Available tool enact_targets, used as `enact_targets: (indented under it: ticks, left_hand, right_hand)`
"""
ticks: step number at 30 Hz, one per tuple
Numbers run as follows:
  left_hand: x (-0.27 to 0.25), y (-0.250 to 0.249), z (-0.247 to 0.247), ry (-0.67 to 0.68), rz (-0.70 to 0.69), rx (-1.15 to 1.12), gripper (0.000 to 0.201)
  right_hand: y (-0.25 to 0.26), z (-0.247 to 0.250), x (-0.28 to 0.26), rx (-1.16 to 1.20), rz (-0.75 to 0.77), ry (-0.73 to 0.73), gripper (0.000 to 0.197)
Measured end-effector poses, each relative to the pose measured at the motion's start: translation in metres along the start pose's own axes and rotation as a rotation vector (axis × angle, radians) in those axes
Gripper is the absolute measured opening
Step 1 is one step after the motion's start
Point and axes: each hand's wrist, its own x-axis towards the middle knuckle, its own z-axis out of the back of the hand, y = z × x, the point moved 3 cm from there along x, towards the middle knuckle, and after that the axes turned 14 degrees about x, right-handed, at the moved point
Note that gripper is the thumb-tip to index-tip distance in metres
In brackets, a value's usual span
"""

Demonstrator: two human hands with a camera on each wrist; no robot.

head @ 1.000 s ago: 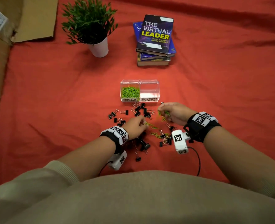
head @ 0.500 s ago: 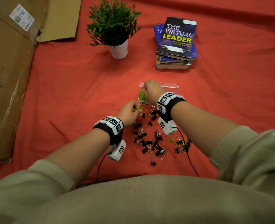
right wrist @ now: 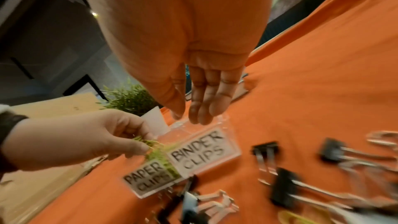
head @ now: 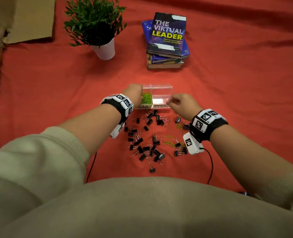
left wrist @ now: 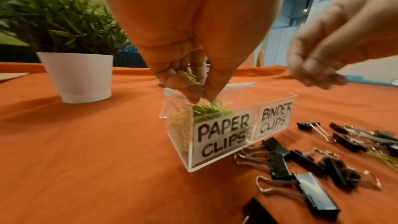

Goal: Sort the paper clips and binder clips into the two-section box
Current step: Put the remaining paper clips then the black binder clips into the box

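Left hand (left wrist: 189, 67) is over the clear box (head: 170, 88), pinching a small bunch of green paper clips (left wrist: 191, 79) right above the left section, the one labelled PAPER CLIPS, which already holds a green heap (head: 146, 99). The BINDER CLIPS section next to it looks bare inside. Right hand (right wrist: 200, 94) hovers by that section's front edge, fingers straight, close together, holding nothing. Black binder clips (head: 147, 146) lie scattered at 6 o'clock from the box, a few loose paper clips (head: 169, 143) among them. All on a red cloth (head: 56, 93); plant (head: 97, 28) at 11 o'clock, books (head: 166, 38) at 12.

box (left wrist: 178, 135) labels "PAPER CLIPS", "BINDER CLIPS", book (head: 168, 34) "THE VIRTUAL LEADER"
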Motion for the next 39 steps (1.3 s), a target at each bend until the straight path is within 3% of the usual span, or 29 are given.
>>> enact_targets:
  ticks: [3,8,12,15,18,24,31,33,37,39]
  left_hand:
    - [-0.005,-0.010,-0.002,-0.058,-0.024,0.028,0.024]
    - [-0.038,-0.036,-0.010,-0.299,-0.083,0.093,0.024]
    - [-0.061,-0.078,-0.053,-0.111,-0.247,0.060,0.015]
    - [-0.074,-0.102,-0.082,-0.009,-0.339,0.118,0.022]
    - [-0.079,-0.110,-0.097,0.061,-0.352,0.142,0.035]
    - [-0.085,-0.112,-0.104,0.048,-0.373,0.161,0.032]
    - [-0.090,-0.114,-0.107,0.018,-0.405,0.218,0.018]
    - [-0.091,-0.115,-0.108,0.016,-0.395,0.239,0.018]
    - [-0.093,-0.117,-0.110,0.026,-0.376,0.266,0.022]
    - [-0.092,-0.116,-0.109,0.022,-0.370,0.246,0.024]
  right_hand:
    - [-0.036,0.003,-0.023,-0.081,-0.117,0.047,0.016]
    - [-0.074,-0.006,-0.047,-0.260,-0.174,0.089,0.011]
    - [-0.080,-0.017,-0.048,-0.372,-0.082,0.062,0.025]
    - [-0.083,-0.022,-0.048,-0.411,-0.049,0.060,0.030]
    - [-0.086,-0.027,-0.049,-0.456,0.030,0.053,0.023]
    - [-0.081,-0.036,-0.052,-0.561,0.200,0.108,0.009]
    - [-0.082,-0.044,-0.048,-0.679,0.232,0.232,0.028]
    - [-0.081,-0.042,-0.048,-0.609,0.201,0.233,0.029]
    - [-0.082,-0.023,-0.045,-0.157,-0.003,0.124,0.007]
    - [-0.085,-0.012,-0.044,0.072,-0.077,0.083,0.008]
